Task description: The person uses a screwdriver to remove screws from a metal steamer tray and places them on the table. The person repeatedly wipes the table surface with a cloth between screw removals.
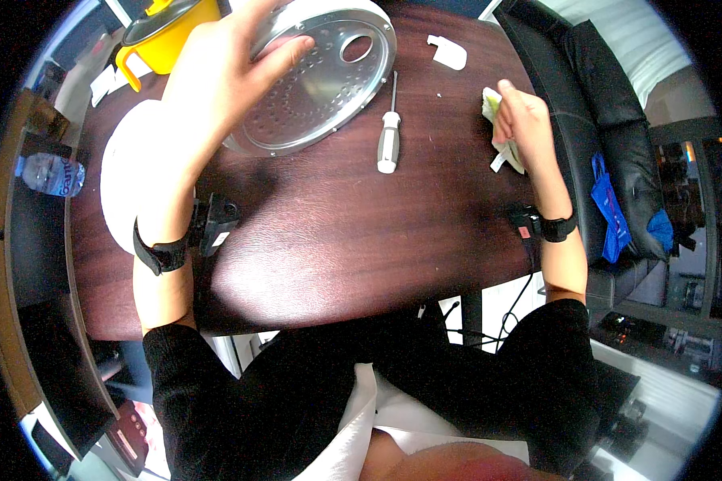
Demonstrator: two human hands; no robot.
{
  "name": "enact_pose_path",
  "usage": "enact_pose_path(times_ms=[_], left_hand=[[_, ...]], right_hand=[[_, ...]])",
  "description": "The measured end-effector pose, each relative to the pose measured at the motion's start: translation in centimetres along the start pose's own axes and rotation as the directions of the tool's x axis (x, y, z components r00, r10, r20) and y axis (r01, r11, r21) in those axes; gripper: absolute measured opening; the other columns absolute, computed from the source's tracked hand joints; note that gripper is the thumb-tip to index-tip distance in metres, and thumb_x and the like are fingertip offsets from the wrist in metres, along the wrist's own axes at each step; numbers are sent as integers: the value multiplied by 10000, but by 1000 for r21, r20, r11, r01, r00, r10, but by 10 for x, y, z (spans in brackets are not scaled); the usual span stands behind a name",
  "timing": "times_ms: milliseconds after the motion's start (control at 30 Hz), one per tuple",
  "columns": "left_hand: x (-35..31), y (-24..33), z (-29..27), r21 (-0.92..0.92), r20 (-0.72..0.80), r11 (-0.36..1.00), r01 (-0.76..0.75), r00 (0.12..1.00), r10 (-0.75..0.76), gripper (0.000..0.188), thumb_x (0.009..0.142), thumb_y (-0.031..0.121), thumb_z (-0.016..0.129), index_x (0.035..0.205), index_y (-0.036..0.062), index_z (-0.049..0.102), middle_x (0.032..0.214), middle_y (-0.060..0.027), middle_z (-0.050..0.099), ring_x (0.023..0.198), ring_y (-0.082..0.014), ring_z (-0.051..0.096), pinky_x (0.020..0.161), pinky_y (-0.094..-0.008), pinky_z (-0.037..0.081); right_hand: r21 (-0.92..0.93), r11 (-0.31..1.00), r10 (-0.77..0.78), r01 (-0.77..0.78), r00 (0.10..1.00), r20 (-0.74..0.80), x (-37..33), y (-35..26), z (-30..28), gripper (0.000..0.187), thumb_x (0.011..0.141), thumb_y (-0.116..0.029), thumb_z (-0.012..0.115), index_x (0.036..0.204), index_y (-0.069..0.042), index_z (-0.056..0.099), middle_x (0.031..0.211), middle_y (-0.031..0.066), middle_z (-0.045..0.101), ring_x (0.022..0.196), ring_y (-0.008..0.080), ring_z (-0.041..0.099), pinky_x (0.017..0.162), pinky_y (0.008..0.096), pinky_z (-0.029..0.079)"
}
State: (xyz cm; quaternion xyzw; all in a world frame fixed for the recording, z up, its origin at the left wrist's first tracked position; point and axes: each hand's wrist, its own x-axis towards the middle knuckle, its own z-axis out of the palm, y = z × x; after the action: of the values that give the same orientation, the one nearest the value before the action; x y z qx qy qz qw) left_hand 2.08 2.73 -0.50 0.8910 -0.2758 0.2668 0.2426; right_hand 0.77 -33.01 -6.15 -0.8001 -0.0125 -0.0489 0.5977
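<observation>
My left hand [233,68] grips a round lid [317,96] with a white rim and a dimpled metal inner plate that has one oval hole. The thumb lies across the metal face; the other fingers are mostly hidden behind the lid, which is tilted up. On the right of the table, my right hand [525,120] has its fingers closed on a crumpled white and yellow-green cloth [509,156]. Between the hands a screwdriver [388,144] with a grey and white handle lies on the table, its tip pointing away from me.
A white rounded object [126,176] stands under my left forearm. Beyond it is a yellow pot [186,34] with a dark lid. A small white plastic piece [449,54] lies on the dark wooden table [361,240] at the far side. A black sofa [610,88] borders the right.
</observation>
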Motion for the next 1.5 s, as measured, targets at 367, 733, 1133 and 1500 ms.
enact_pose_path(times_ms=[367,733,1133,1500], left_hand=[[-3,12,-1,-122,-32,987,107,993,-111,410,828,206,686,1155,-7,560,979,-169,652,868,-249,644,755,-336,524],[-2,4,2,-57,14,995,80,997,-79,416,836,260,687,1143,4,570,934,-183,667,886,-277,662,772,-348,501],[-2,0,2,-42,11,997,62,998,-62,442,835,338,690,1136,31,582,902,-204,666,872,-325,669,758,-373,501],[1,-8,4,-42,-52,997,-66,997,63,433,826,366,680,1096,38,598,856,-218,653,814,-364,655,705,-404,518]], right_hand=[[174,965,-105,196,899,-426,3,12,-160,413,978,-348,462,654,-91,458,476,8,316,475,177,401,513,310,361],[618,786,367,-34,829,-422,-15,121,-310,345,991,-302,407,701,-126,470,605,-1,437,585,157,481,602,332,480],[-259,945,126,-201,952,-279,-6,12,-119,456,906,-426,559,636,-59,581,523,27,530,473,124,544,512,250,481],[-829,520,190,206,918,347,-35,-15,78,715,861,-628,473,541,0,592,539,158,598,546,291,643,557,411,507]])
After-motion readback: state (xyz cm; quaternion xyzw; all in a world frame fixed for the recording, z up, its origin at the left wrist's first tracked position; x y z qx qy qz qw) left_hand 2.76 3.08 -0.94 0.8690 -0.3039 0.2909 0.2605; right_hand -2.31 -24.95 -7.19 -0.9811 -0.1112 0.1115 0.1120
